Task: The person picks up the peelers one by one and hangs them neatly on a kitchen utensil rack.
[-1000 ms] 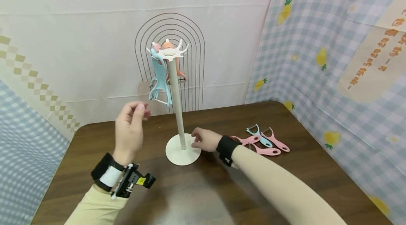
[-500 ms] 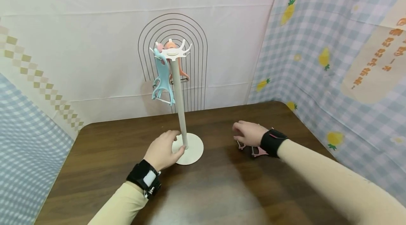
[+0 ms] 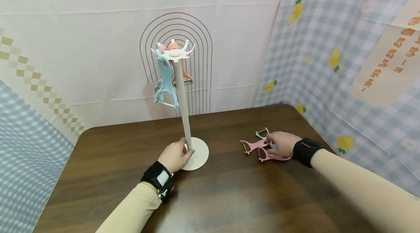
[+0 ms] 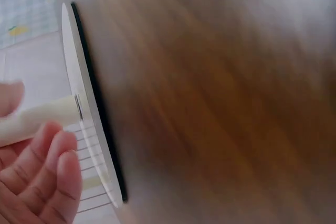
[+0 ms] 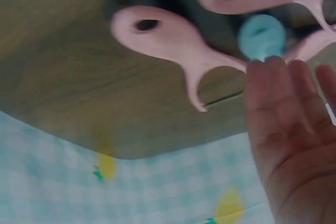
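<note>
A white stand (image 3: 183,111) with a round base and curved hooks on top stands on the table. My left hand (image 3: 172,156) is low on its pole, thumb on one side and fingers on the other. Light-blue peelers (image 3: 166,76) and an orange peeler (image 3: 187,75) hang from the hooks. My right hand (image 3: 284,144) reaches over a small pile of peelers, fingers fairly straight. Its fingertips are right at the handle of a blue peeler (image 5: 261,36). Pink peelers (image 3: 253,146) lie around it; one pink peeler (image 5: 168,38) is hidden under the hand in the head view.
The dark wooden table (image 3: 229,196) has rounded back corners. A white printed cloth (image 3: 98,61) hangs behind it, and a blue checked cloth (image 3: 315,61) runs along the right side.
My left hand has come down from beside the hanging peelers to the foot of the pole. The right hand has left the base and moved right, over the pile of peelers.
</note>
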`<state>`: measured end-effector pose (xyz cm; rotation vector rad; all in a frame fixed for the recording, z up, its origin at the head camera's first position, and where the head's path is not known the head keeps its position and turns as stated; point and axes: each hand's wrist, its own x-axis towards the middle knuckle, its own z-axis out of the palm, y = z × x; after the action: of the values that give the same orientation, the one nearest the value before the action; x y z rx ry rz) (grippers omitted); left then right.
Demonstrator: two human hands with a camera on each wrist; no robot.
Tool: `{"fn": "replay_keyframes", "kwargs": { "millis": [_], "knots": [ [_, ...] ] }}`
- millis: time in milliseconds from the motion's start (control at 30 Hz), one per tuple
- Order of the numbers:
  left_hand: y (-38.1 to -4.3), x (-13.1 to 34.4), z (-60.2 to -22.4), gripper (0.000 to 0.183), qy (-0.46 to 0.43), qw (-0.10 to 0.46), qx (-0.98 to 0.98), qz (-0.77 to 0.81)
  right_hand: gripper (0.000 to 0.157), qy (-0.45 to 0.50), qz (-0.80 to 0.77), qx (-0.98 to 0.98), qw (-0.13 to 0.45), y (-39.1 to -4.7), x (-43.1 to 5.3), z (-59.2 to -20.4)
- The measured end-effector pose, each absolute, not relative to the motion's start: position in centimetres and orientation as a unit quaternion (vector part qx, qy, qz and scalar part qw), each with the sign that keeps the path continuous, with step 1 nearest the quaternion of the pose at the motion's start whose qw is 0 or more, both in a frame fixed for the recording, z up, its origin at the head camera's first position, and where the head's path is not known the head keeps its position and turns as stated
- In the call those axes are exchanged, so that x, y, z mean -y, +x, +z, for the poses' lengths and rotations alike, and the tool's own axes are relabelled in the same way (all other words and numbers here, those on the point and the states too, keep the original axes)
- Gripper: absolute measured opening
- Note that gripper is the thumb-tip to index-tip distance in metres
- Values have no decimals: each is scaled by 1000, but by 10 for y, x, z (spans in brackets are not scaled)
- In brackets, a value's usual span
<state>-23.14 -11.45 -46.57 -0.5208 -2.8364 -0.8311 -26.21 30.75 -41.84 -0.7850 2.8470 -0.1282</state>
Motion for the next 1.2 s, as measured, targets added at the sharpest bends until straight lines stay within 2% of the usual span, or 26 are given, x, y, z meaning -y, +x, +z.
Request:
{"fn": "replay_keyframes", "kwargs": {
  "millis": [167, 467, 667, 967, 1200],
  "knots": [
    [-235, 111, -464, 22, -162, 84, 945, -273, 37, -234, -38, -964, 120, -259, -323, -421],
    [-240, 110, -452, 19, -152, 85, 932, -318, 45, -197, -59, -968, 142, -260, -351, -447],
    [-242, 108, -449, 17, -155, 77, 933, -316, 40, -185, -72, -966, 164, -257, -359, -453],
    [-245, 105, -444, 17, -153, 48, 940, -302, 38, -182, -170, -950, 191, -256, -361, -451],
    [-243, 108, -446, 17, -147, 48, 940, -305, 25, -181, -252, -921, 237, -259, -357, -449]
  ]
}}
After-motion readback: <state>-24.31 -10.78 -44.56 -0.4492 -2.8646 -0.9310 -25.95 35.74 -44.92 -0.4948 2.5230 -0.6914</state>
